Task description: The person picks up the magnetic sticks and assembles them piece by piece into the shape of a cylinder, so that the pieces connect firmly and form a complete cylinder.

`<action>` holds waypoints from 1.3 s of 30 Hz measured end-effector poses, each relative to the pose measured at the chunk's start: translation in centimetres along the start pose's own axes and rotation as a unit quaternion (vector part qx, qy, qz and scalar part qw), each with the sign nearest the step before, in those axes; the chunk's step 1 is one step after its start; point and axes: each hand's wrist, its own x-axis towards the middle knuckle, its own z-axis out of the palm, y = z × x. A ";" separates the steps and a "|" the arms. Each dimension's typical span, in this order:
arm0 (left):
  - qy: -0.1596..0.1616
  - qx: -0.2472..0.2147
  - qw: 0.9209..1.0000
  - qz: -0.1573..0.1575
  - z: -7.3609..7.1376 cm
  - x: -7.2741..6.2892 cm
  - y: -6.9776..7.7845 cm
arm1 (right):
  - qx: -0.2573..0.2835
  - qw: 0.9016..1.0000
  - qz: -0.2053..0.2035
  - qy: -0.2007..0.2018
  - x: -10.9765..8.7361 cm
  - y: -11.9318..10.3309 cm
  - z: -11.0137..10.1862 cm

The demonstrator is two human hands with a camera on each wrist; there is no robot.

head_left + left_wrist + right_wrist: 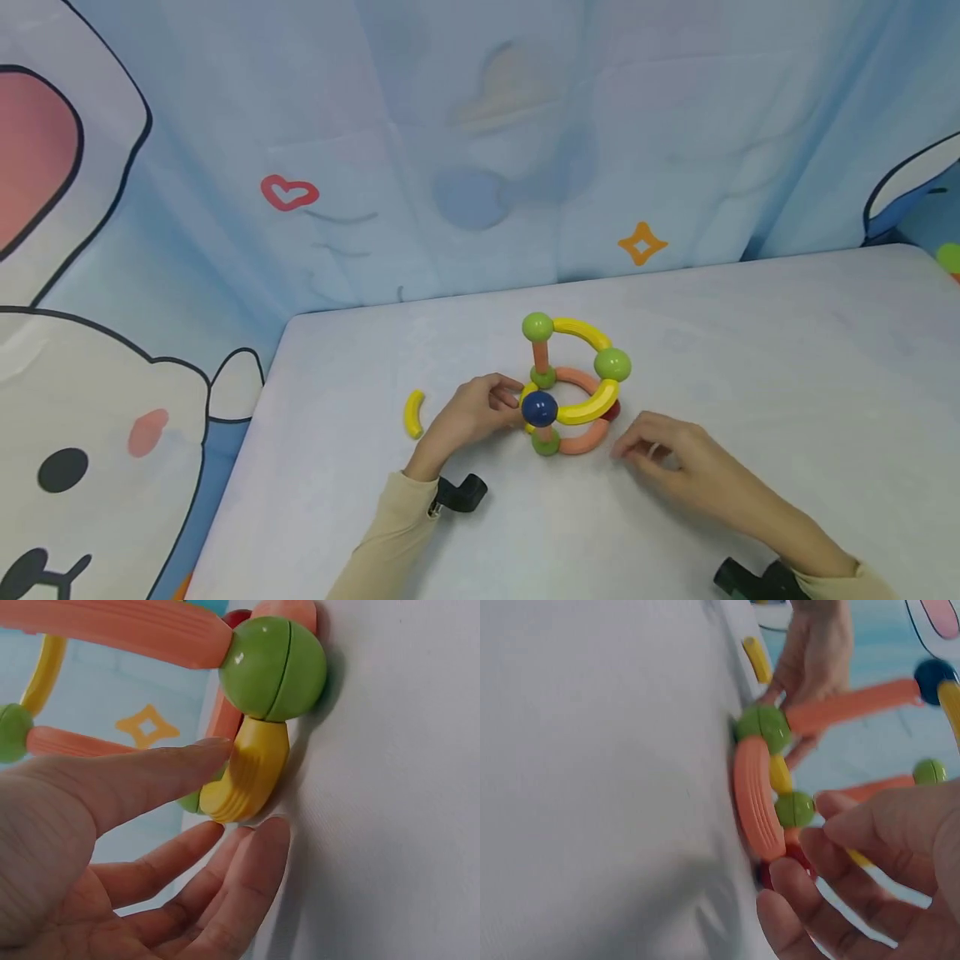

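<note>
A toy frame of balls and rods stands on the white table. Its upper arc has curved yellow rods [591, 405], green balls [612, 364] and a dark blue ball [540, 408]. Upright orange rods [541, 357] join that arc to a lower ring of curved orange rods [585, 438], green balls and a red ball [800, 861]. At the frame's left side is my left hand [480, 410], its thumb and loosely bent fingers around the lower curved yellow rod [259, 769], fingertips right at it. To the right, my right hand [671, 458] hovers close by the ring, fingers relaxed, holding nothing.
A loose curved yellow rod [413, 413] lies on the table [337, 500] left of my left hand. Behind the table hangs a blue printed curtain [465, 150]. Dark wrist cameras [461, 493] sit on both wrists.
</note>
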 end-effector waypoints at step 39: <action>0.069 -0.043 0.996 0.032 1.1 3.5 0.7 | 0.030 0.998 0.035 0.040 3.0 1.0 -0.2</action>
